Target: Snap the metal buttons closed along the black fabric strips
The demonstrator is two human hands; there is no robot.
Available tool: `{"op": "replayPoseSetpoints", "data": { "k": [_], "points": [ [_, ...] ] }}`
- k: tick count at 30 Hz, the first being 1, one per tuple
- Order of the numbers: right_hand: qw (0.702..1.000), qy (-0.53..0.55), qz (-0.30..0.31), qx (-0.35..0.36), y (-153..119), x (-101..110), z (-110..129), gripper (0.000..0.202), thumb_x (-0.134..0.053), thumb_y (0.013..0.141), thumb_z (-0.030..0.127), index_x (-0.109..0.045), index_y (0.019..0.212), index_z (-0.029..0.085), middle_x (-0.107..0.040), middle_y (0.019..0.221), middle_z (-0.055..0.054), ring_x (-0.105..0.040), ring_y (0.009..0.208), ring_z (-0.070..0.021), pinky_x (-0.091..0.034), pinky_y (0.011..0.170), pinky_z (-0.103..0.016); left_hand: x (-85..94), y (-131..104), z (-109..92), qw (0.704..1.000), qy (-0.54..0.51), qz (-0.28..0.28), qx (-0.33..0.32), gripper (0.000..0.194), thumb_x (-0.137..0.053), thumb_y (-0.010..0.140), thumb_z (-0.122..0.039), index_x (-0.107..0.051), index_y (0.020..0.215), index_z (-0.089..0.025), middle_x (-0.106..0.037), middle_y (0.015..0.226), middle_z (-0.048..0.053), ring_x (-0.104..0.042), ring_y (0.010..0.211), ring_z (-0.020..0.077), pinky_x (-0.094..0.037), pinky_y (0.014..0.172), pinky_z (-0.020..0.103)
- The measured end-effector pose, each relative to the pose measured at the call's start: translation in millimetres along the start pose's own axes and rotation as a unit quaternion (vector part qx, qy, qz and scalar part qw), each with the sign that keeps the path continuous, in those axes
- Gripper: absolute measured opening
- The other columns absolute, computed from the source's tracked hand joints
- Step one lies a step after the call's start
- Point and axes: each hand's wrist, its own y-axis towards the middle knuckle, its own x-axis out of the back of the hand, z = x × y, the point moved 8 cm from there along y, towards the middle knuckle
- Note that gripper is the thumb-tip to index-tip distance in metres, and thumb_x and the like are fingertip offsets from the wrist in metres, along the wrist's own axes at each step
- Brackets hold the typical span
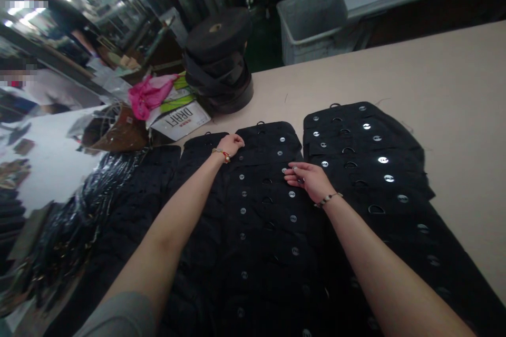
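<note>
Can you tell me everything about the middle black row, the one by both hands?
The middle row is made of black, cloth-like pieces that overlap, the farthest one with rounded corners. Shiny silver discs run down both sides and curved, metal-looking rings down its center. It lies flat on the pale table, between other black rows. The left hand is at its left edge, the right hand by its right edge; actual touching is unclear.

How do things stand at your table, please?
Left hand and right hand at opposite sides of one row of overlapped black pieces; grip unclear. Silver discs showing on top. Black roll beyond, apart from both hands.
</note>
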Motion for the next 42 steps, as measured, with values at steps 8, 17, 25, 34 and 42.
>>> {"op": "replayPoseSetpoints", "data": {
  "k": [8,17,25,34,42],
  "points": [
    [1.0,-0.013,0.001,0.011,-1.5,-1.4,1.2,0.01,-0.052,0.089,0.006,-0.058,0.093,0.013,-0.072,0.081,-0.009,-0.068,0.061,-0.012,-0.058,0.055,-0.02,1.9,2.7,-12.1,0.996,0.088,-0.012,-0.012,0.013,-0.059,0.078,-0.028,-0.069,0.084,-0.022,-0.07,0.088,0.005,-0.062,0.084,0.0198,-0.046,0.079,0.029],
    [1.0,-0.019,0.0,0.017,0.5,-0.8,0.4,0.01,-0.058,0.085,0.005,-0.064,0.092,0.011,-0.072,0.077,-0.009,-0.067,0.061,-0.0115,-0.058,0.055,-0.019,-2.9,3.5,-34.3,0.973,0.149,0.047,-0.17,0.023,-0.047,0.081,-0.016,-0.068,0.088,-0.022,-0.07,0.086,0.003,-0.062,0.084,0.0182,-0.044,0.083,0.028],
    [1.0,-0.001,0.013,0.026,0.8,-0.6,0.4,0.015,-0.057,0.083,0.003,-0.061,0.094,0.013,-0.073,0.079,-0.01,-0.069,0.062,-0.0136,-0.059,0.056,-0.022,0.5,-1.7,-35.7,0.964,0.169,0.024,-0.206,0.023,-0.048,0.085,-0.018,-0.068,0.096,-0.02,-0.068,0.094,0.007,-0.061,0.091,0.0215,-0.045,0.086,0.032],
    [0.999,0.007,0.01,0.037,-1.3,-0.6,2.4,0.027,-0.058,0.081,0.003,-0.051,0.103,0.016,-0.072,0.078,-0.007,-0.071,0.066,-0.0157,-0.059,0.058,-0.024,-53.2,-80.7,-152.7,0.922,0.014,0.088,-0.378,0.023,-0.054,0.087,-0.031,-0.07,0.102,-0.023,-0.069,0.091,0.004,-0.061,0.087,0.0168,-0.045,0.086,0.029],
    [0.996,0.058,0.044,0.049,1.2,2.4,-1.8,0.04,-0.064,0.068,-0.006,-0.054,0.1,0.017,-0.072,0.095,-0.009,-0.071,0.087,-0.0191,-0.058,0.072,-0.028,-49.2,-20.4,-152.8,0.976,-0.047,0.003,-0.212,0.017,-0.052,0.084,-0.019,-0.067,0.091,-0.022,-0.07,0.086,0.001,-0.062,0.08,0.0154,-0.046,0.079,0.027]
  ]
}}
